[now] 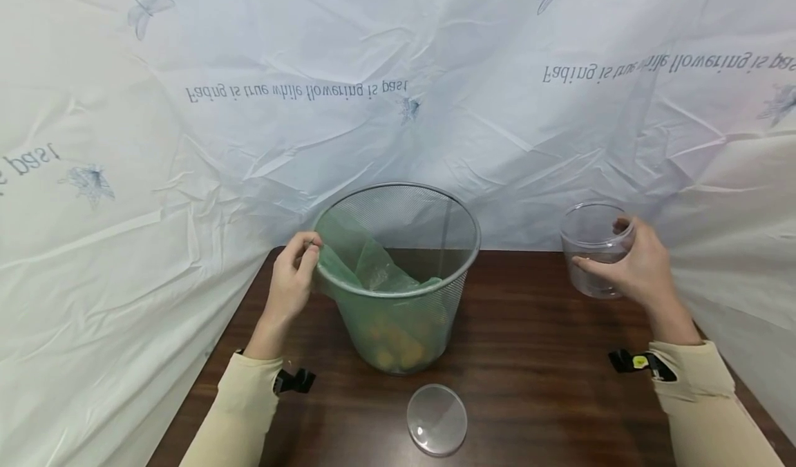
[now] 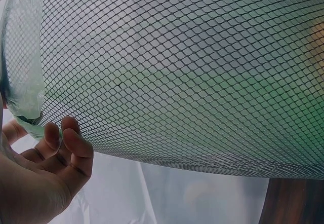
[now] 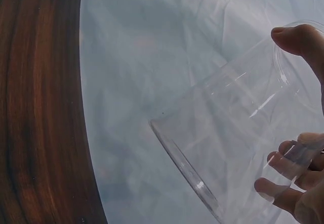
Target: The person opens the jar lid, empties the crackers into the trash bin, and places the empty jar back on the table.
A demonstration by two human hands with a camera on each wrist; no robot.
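A wire-mesh bin (image 1: 456,301) stands on the table, lined on its left and front with a thin green plastic bag (image 1: 373,267). Orange-yellow round shapes show blurred through the bag low in the bin. My left hand (image 1: 296,270) grips the bag's edge at the bin's left rim; in the left wrist view the curled fingers (image 2: 78,150) lie beside the mesh. Over at the back right, my right hand (image 1: 643,267) holds a clear jar (image 1: 587,273) by its side, thumb in front. The jar has no lid on, and its wall looks see-through in the right wrist view.
A round clear lid (image 1: 437,418) lies flat on the dark wooden table (image 1: 528,370), in front of the bin. White printed sheeting (image 1: 261,149) hangs behind the table and along both sides, close to the bin and the jar.
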